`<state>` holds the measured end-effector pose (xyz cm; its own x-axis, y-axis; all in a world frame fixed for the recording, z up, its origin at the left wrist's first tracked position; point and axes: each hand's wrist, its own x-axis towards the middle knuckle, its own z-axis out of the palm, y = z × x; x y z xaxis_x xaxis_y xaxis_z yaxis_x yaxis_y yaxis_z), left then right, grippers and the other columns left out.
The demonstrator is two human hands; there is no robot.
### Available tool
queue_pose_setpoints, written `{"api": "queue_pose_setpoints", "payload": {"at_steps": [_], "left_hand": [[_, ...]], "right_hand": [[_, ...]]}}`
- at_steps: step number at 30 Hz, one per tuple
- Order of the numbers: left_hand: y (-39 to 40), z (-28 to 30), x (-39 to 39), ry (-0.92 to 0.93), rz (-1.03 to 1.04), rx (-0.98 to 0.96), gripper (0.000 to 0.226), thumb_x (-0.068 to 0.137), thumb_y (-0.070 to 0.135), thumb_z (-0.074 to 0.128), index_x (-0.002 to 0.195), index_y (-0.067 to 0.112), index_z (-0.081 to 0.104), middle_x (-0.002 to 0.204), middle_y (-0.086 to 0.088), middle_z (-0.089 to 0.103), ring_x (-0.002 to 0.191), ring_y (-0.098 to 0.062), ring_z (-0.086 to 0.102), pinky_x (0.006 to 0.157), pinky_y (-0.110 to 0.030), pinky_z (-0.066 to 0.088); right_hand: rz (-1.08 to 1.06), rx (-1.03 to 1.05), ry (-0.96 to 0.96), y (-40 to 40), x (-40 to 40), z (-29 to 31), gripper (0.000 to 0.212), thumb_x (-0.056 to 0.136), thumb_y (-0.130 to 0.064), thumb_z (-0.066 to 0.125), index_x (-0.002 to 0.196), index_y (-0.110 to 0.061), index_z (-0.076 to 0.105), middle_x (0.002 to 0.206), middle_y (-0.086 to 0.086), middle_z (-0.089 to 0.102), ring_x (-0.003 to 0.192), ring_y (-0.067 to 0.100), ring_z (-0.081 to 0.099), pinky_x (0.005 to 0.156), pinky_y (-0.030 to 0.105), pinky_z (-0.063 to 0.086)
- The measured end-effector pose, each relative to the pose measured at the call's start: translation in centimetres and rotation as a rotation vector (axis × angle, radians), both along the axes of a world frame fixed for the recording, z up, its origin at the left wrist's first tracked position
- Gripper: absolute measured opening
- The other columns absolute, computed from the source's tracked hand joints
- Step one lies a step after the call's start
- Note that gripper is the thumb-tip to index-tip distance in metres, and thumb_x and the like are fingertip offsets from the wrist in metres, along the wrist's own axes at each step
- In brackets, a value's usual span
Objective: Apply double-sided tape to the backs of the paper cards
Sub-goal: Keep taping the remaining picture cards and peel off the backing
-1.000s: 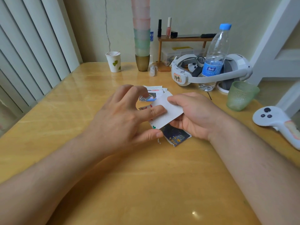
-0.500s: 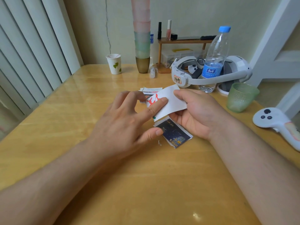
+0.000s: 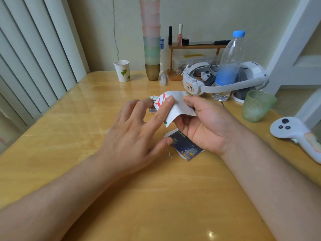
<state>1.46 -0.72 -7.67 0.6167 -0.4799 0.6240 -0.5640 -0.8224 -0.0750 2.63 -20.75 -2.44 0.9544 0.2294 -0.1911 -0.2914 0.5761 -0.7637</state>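
Paper card [image 3: 179,108], white with a red mark near its far left corner and a bit of green at its near corner, is held up above the desk [image 3: 69,133] between the two hands. The right hand [image 3: 206,126] grips it from the right side, thumb on the upper face and curled fingers underneath, so the card bends in a curve. The left hand [image 3: 133,134] reaches in from the left with its fingers spread and fairly straight; the index fingertip presses on the card's upper face beside the red mark, close to the right thumb, while the other fingers curl around nothing. I cannot tell whether any tape is on the card.

Just below the held card, a small stack of other cards [image 3: 186,146] lies flat on the desk, the top one dark blue with yellow print; the left thumb tip is just beside its left edge and the heel of the right hand is over its right side. More cards [image 3: 153,98] lie beyond the left fingers, mostly hidden. A tiny white scrap [image 3: 170,155] sits on the desk just left of the blue stack.

Farther back stand a white headset [image 3: 225,80] labelled 149, a water bottle [image 3: 229,65] with a blue cap, a green textured cup [image 3: 257,105], a paper cup [image 3: 122,71], and a tall stack of tinted cups [image 3: 151,40]. A white controller [image 3: 295,133] lies at the right edge.
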Motion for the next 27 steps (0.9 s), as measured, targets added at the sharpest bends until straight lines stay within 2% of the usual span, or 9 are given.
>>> {"api": "queue_pose_setpoints", "payload": {"at_steps": [10,16,21,27], "left_hand": [[-0.4,-0.5,0.1,0.024,-0.049,-0.049,0.085,0.102,0.058,0.052,0.166,0.016,0.017,0.136,-0.012,0.054,0.120,-0.037,0.048,0.103,-0.048,0.045],[-0.5,-0.9,0.2,0.020,-0.048,-0.065,0.091,0.100,0.055,0.057,0.167,0.014,0.010,0.138,-0.013,0.053,0.121,-0.037,0.048,0.102,-0.050,0.046],[-0.6,-0.9,0.3,-0.006,-0.029,-0.061,0.094,0.093,0.043,0.065,0.165,0.010,0.015,0.137,-0.015,0.054,0.120,-0.039,0.049,0.104,-0.048,0.044],[-0.6,-0.9,0.3,-0.015,0.009,-0.069,0.099,0.088,0.039,0.067,0.166,0.015,0.010,0.142,-0.015,0.050,0.125,-0.041,0.047,0.107,-0.049,0.041]], "right_hand": [[0.052,0.013,0.034,0.3,0.3,-0.4,0.033,0.106,-0.016,0.052,0.133,0.002,0.061,0.109,0.015,0.073,0.076,0.017,0.072,0.057,0.023,0.058],[0.061,0.029,0.069,0.9,0.1,-0.8,0.035,0.106,-0.015,0.053,0.135,0.002,0.059,0.092,0.011,0.073,0.065,0.014,0.070,0.058,0.019,0.056],[0.058,0.030,0.084,1.0,0.1,-0.8,0.032,0.107,-0.015,0.052,0.131,0.002,0.061,0.087,0.011,0.073,0.063,0.015,0.070,0.054,0.020,0.055],[0.065,0.007,0.089,1.1,0.1,-0.9,0.034,0.106,-0.016,0.053,0.134,0.001,0.061,0.088,0.011,0.072,0.063,0.015,0.069,0.052,0.020,0.054]]}}
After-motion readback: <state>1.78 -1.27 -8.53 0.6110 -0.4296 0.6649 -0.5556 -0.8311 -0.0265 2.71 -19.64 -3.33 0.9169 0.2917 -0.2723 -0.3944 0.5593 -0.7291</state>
